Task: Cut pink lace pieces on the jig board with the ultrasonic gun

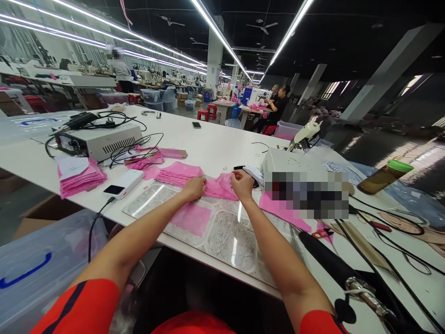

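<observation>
My right hand [242,184] pinches the upper edge of a thin pink fabric piece [222,186], lifting that corner a little. My left hand [194,188] is closed at the left side of the same piece, its fingertips partly hidden, beside a stack of pink fabric pieces [177,172]. Beneath both hands lies a clear template sheet [229,234] with rounded panels. One flat pink piece [193,219] shows in a panel of it, below my left hand.
Left stand a power unit [118,141] with cables, a white power bank [124,183] and another pink stack [81,177]. Right are a second unit [278,162], a black-handled tool [323,255], red snips [322,233] and a green-lidded bottle [385,177]. A co-worker [278,106] sits beyond.
</observation>
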A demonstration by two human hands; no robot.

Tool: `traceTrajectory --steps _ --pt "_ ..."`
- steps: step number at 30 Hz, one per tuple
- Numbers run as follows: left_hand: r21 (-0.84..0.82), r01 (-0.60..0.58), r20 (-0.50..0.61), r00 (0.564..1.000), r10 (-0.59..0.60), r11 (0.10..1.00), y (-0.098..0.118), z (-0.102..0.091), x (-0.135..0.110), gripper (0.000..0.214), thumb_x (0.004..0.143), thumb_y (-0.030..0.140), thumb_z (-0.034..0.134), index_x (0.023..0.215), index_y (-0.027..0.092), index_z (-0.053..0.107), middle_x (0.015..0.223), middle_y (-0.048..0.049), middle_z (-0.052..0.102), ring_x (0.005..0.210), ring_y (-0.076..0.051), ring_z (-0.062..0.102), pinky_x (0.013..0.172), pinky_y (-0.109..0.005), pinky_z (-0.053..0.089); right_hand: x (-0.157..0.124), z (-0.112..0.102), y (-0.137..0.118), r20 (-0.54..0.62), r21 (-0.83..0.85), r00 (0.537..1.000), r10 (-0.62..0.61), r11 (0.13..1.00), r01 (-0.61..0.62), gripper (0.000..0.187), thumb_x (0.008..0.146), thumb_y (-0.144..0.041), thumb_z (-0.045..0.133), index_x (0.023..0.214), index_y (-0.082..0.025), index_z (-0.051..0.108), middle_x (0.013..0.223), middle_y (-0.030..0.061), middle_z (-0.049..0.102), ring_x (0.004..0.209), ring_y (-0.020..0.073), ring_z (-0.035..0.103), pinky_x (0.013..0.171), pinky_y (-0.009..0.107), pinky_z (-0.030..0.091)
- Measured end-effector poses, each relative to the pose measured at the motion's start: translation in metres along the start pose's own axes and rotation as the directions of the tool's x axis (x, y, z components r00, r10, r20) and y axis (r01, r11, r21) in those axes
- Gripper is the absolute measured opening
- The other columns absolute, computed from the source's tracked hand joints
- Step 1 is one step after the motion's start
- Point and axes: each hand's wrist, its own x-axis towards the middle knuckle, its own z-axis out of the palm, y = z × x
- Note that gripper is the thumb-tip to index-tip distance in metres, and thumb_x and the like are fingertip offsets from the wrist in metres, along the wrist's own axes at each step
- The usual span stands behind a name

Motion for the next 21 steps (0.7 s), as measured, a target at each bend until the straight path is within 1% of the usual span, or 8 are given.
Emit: traceTrajectory --steps 3,6,8,11,14,17,19,21 --pt "-0.014 -0.03 -0.027 0.999 0.03 0.999 0.025 -0.002 -0.015 0.032 0.094 0.039 0.059 0.116 0.015 0.06 0.119 -0.0093 0.061 0.106 -0.022 0.06 0.092 -0.044 0.051 -0.009 -0.022 0.003 -0.053 0.076 0.994 0.099 0.993 -0.095 0.025 0.075 -0.029 0.049 0.088 -0.015 0.066 0.069 0.0053 0.071 0.056 0.019 0.066 0.055 0.031 0.053" --pt "-0.049 -0.054 -0.052 0.997 0.052 0.997 0.068 0.008 -0.035 0.046 0.083 0.057 0.064 0.1 0.015 0.064 0.109 -0.0116 0.063 0.103 -0.026 0.06 0.091 -0.041 0.049 -0.022 -0.033 0.001 -0.081 0.135 0.984 0.162 0.979 -0.15 0.021 0.073 -0.03 0.05 0.083 -0.016 0.063 0.065 0.0048 0.071 0.049 0.0186 0.065 0.047 0.029 0.052" --pt "-0.07 -0.024 -0.077 0.997 0.019 0.997 0.098 0.018 -0.044 0.055 0.081 0.065 0.061 0.1 0.014 0.063 0.107 -0.0141 0.062 0.103 -0.03 0.06 0.087 -0.041 0.048 -0.027 -0.036 -0.003 -0.107 0.154 0.977 0.185 0.974 -0.168 0.019 0.073 -0.03 0.051 0.08 -0.017 0.062 0.065 0.0051 0.071 0.051 0.0184 0.066 0.047 0.028 0.052" --pt "-0.081 0.024 -0.12 0.992 -0.034 0.996 0.129 0.026 -0.043 0.049 0.087 0.058 0.054 0.106 0.013 0.059 0.111 -0.0166 0.059 0.104 -0.032 0.058 0.083 -0.044 0.047 -0.029 -0.042 -0.007 -0.142 0.154 0.966 0.217 0.969 -0.195 0.017 0.072 -0.031 0.052 0.078 -0.017 0.06 0.067 0.0052 0.071 0.055 0.0175 0.067 0.05 0.026 0.053" --pt "-0.057 -0.013 -0.142 0.99 0.005 0.998 0.135 0.024 -0.039 0.024 0.092 0.033 0.05 0.103 0.014 0.06 0.111 -0.0161 0.06 0.105 -0.031 0.058 0.085 -0.047 0.045 -0.041 -0.059 -0.004 -0.153 0.137 0.951 0.269 0.959 -0.249 0.019 0.075 -0.032 0.048 0.08 -0.018 0.058 0.068 0.0034 0.071 0.053 0.0152 0.066 0.048 0.024 0.051" --pt "-0.01 -0.165 -0.127 0.978 0.163 0.986 0.124 0.019 -0.047 0.016 0.089 0.017 0.048 0.096 0.014 0.063 0.11 -0.0142 0.062 0.105 -0.03 0.058 0.096 -0.052 0.039 -0.071 -0.085 0.01 -0.152 0.079 0.931 0.332 0.943 -0.323 0.02 0.077 -0.032 0.042 0.078 -0.018 0.056 0.065 0.002 0.068 0.05 0.0138 0.063 0.047 0.024 0.047" --pt "0.018 -0.314 -0.097 0.944 0.314 0.949 0.117 0.016 -0.061 0.016 0.087 0.014 0.049 0.092 0.016 0.064 0.11 -0.0125 0.063 0.106 -0.029 0.058 0.105 -0.055 0.031 -0.099 -0.103 0.022 -0.15 0.003 0.921 0.36 0.931 -0.364 0.017 0.075 -0.032 0.045 0.07 -0.019 0.055 0.06 0.0013 0.065 0.049 0.0139 0.059 0.048 0.024 0.044" --pt "0.035 -0.464 -0.056 0.883 0.465 0.885 0.112 0.015 -0.078 0.015 0.085 0.013 0.051 0.089 0.017 0.064 0.112 -0.0111 0.064 0.108 -0.027 0.057 0.111 -0.056 0.024 -0.126 -0.12 0.031 -0.149 -0.092 0.919 0.365 0.92 -0.38 0.019 0.072 -0.034 0.051 0.058 -0.02 0.051 0.053 0.0001 0.059 0.05 0.0136 0.054 0.051 0.025 0.041"
